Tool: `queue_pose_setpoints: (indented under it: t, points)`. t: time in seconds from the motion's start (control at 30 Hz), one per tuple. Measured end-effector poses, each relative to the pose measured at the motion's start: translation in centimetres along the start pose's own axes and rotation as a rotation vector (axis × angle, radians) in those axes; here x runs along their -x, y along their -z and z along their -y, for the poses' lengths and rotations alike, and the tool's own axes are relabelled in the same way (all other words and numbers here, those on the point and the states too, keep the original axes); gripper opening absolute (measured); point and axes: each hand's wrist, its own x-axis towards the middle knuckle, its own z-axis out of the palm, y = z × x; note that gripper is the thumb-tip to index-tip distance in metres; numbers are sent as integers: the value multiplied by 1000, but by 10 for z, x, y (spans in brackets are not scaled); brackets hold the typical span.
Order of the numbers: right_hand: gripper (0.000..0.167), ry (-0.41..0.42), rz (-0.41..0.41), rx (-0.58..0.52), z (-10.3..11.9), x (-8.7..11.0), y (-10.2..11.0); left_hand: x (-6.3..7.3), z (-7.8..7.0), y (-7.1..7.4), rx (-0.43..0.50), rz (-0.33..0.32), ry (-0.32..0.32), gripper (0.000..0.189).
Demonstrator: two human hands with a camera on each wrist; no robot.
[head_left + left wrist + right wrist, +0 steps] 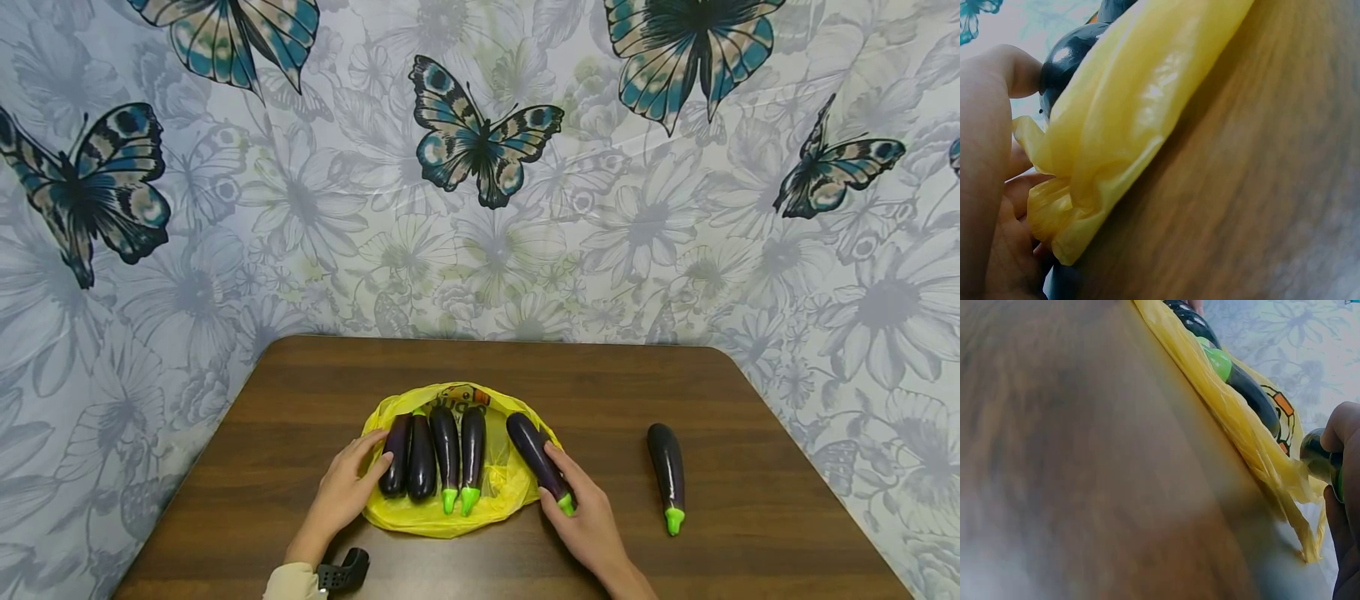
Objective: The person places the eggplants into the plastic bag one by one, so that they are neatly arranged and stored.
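A yellow plastic bag (427, 523) lies spread on the table with several dark purple eggplants (447, 450) side by side on it. My left hand (341, 492) holds the bag's left rim, the yellow film (1066, 212) folding between thumb and fingers. Its thumb rests against the leftmost eggplant (395, 457), also in the left wrist view. My right hand (588, 521) grips another eggplant (531, 446) near its green stem end, over the bag's right rim. In the right wrist view the hand hides much of that eggplant (1315, 453).
One more eggplant (666, 467) lies apart on the brown wooden table (600, 375), right of my right hand. Behind the table hangs a butterfly-patterned cloth (480, 267). A black wrist strap (345, 571) is beside the left sleeve.
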Motion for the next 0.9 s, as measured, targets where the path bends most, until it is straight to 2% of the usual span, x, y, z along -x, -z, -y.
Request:
queue_pose_setpoints:
  t: [0.37, 0.57, 0.9]
  points:
    - [68, 35, 0, -46, 2, -7, -14, 0, 0, 0, -5, -11, -11, 53]
    - [59, 59, -31, -54, 3, -12, -20, 0, -1, 1, -4, -5, -5, 53]
    - [58, 88, -75, -64, 3, -16, -28, 0, 0, 0, -3, 1, 0, 54]
